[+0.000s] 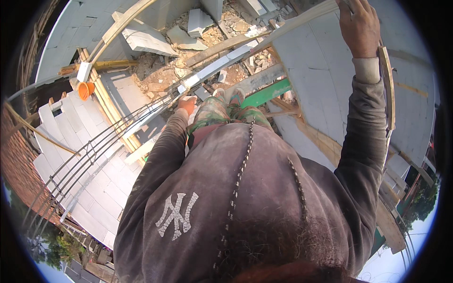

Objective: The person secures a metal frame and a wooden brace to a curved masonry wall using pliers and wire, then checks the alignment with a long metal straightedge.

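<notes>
My left hand [188, 105] is low in front of my left thigh, its fingers curled beside the end of a steel rebar cage [109, 129]. A small whitish patch shows at those fingers, too small to name. My right hand [359, 29] is raised far forward at the upper right. It grips the pale top edge of a grey block wall [311, 61], with its fingertips partly cut off by the picture's rim. Beneath me, both shoes [237, 95] stand close together near a narrow pale beam [222, 63].
Rubble [165, 75] and loose white blocks [148, 38] lie below. Bamboo poles [106, 101] and an orange bucket [86, 90] are to the left, above a block wall [92, 155]. A green board [266, 93] and timber planks [325, 141] cross near my legs.
</notes>
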`<state>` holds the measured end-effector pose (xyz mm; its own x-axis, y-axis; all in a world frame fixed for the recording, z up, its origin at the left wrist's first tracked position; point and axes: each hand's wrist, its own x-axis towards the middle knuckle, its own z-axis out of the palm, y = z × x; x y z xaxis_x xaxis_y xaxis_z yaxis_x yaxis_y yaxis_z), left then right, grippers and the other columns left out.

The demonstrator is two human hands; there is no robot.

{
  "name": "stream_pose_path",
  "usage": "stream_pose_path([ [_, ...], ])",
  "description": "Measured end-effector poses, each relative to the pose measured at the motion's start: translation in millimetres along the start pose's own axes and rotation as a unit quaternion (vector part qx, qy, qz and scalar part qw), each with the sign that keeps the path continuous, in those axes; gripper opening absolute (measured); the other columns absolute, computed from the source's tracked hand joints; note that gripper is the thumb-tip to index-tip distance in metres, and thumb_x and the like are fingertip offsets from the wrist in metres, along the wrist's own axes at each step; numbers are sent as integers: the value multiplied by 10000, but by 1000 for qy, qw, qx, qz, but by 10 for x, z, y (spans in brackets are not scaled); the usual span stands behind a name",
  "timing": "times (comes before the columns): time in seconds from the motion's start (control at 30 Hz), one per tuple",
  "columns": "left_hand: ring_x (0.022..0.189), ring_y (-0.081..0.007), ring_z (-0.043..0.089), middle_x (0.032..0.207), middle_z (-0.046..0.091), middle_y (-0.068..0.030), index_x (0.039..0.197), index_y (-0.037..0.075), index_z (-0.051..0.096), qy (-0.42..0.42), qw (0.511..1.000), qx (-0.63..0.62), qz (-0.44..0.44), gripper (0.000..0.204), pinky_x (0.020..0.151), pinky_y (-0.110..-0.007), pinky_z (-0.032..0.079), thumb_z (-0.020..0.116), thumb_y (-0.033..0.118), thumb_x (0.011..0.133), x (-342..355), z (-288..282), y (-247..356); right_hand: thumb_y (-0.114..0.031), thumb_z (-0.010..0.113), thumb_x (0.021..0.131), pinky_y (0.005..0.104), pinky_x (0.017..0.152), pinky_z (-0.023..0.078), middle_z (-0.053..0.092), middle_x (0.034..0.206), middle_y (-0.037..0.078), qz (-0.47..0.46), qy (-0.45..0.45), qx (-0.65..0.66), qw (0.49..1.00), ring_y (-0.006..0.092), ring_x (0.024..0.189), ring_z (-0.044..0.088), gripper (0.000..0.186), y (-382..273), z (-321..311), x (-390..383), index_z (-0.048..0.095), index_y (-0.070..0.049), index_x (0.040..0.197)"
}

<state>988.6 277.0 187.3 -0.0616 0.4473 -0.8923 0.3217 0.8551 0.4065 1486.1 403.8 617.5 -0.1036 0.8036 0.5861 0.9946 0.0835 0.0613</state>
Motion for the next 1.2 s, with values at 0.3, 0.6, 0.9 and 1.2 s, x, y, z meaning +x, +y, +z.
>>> stream_pose_path([
  [0.3, 902, -237, 719, 1090, 728, -74, 1173, 73, 711, 0, 996, 70, -49, 412, 725, -440, 557, 699, 405, 930, 76, -513, -440, -115, 637, 923, 477, 956, 490, 676, 1120, 155, 40, -20, 1, 999, 376, 1071, 631, 269, 163, -131, 205, 710, -112, 1181],
  [0.6, 898, -282, 726, 1134, 715, -145, 1215, -16, 668, 28, 999, 25, 40, 422, 764, -374, 594, 725, 296, 937, 111, -1299, -1228, -421, 554, 1032, 461, 987, 506, 683, 1259, 73, 89, -32, -75, 993, 353, 1149, 640, 413, 445, 357, 30, 623, -254, 1403],
  [0.9, 936, -258, 713, 1037, 742, -170, 1143, -4, 708, 38, 992, 95, -68, 475, 762, -407, 570, 687, 419, 927, -139, -1904, -2223, -398, 573, 1011, 456, 1034, 482, 682, 1297, 61, 116, -36, -90, 988, 336, 1214, 620, 401, 446, 365, -9, 642, -249, 1378],
  [1.2, 1092, -327, 692, 1263, 675, -140, 1332, 21, 609, 5, 990, -115, -83, 485, 849, -440, 582, 658, 353, 980, -260, -2127, -2063, -184, 517, 969, 542, 982, 475, 699, 1186, 203, 53, -2, -10, 999, 417, 1132, 614, 334, -328, -2, 253, 691, -34, 1211],
])
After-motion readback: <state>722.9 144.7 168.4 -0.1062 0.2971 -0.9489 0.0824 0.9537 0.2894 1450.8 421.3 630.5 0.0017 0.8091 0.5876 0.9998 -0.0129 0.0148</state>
